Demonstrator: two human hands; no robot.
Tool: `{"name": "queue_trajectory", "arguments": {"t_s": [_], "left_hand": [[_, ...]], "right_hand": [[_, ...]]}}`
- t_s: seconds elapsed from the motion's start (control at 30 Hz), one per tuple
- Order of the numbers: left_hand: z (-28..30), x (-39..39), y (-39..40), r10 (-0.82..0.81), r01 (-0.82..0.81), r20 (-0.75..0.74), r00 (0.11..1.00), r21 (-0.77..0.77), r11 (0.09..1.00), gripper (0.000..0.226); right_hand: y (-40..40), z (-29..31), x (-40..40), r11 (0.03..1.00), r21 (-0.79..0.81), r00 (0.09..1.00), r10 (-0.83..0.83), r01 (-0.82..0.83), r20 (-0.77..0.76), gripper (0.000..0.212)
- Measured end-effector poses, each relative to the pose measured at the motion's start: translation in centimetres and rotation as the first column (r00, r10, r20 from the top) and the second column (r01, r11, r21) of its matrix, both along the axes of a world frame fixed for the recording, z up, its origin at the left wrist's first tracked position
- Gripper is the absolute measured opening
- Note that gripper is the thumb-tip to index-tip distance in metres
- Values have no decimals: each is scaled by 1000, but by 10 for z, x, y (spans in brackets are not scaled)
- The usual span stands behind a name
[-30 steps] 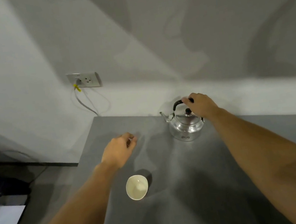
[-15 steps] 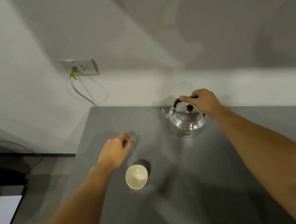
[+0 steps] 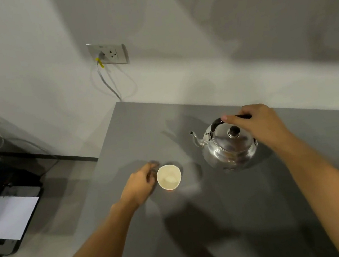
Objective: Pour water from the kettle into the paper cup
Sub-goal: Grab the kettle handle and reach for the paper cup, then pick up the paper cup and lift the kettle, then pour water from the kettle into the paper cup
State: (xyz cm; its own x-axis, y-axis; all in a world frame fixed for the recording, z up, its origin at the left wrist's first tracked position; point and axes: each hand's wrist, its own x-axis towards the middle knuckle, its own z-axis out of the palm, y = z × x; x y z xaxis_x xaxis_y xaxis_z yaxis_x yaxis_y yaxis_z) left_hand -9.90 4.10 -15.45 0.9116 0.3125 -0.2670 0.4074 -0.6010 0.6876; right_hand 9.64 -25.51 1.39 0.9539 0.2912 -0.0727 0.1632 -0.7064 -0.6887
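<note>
A shiny steel kettle (image 3: 228, 148) with a black handle and black lid knob stands on the grey table (image 3: 221, 219), spout pointing left. My right hand (image 3: 256, 124) is closed around its handle from above. A white paper cup (image 3: 169, 177) stands upright left of the kettle, a hand's width from the spout. My left hand (image 3: 139, 183) is right beside the cup's left side, fingers curled at its wall; the blur hides whether they grip it.
A wall socket (image 3: 109, 53) with a plugged-in cable hangs above the table's far left corner. The table's left edge runs close to my left hand. A dark printer with white paper (image 3: 6, 218) sits on the floor at left.
My left hand has come down and right, up against the cup. The kettle now sits lower and nearer in view, my right hand still on its handle.
</note>
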Motion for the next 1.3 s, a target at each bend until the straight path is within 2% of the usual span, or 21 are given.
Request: {"name": "queue_trajectory", "arguments": {"t_s": [0.1, 0.27, 0.4, 0.5, 0.63, 0.83, 1.3], "left_hand": [[-5, -10, -1, -40, 40, -14, 999, -41, 998, 56], [-7, -17, -8, -98, 105, 45, 994, -230, 968, 85], [-10, -16, -17, -77, 103, 94, 993, -305, 947, 96], [-10, -14, -26, -17, 52, 99, 995, -365, 929, 96], [-9, -12, -36, 6, 41, 117, 993, -398, 917, 84], [-8, -15, -42, 42, 10, 140, 989, -351, 936, 68], [-11, -16, -46, 50, -8, 133, 990, -301, 954, 64]], "right_hand": [[-1, 8, -26, 1000, -24, 1000, 16, -16, -1, 58], [2, 15, -60, 998, -55, 999, 45, -44, 3, 57], [9, 17, -79, 995, -74, 997, 71, -71, 9, 55], [14, 17, -88, 991, -103, 996, 88, -86, 22, 57], [22, 15, -98, 987, -127, 995, 101, -101, -3, 61], [38, 15, -105, 955, -253, 987, 163, -155, 10, 58], [75, 27, -113, 859, -471, 961, 265, -199, 79, 60]]}}
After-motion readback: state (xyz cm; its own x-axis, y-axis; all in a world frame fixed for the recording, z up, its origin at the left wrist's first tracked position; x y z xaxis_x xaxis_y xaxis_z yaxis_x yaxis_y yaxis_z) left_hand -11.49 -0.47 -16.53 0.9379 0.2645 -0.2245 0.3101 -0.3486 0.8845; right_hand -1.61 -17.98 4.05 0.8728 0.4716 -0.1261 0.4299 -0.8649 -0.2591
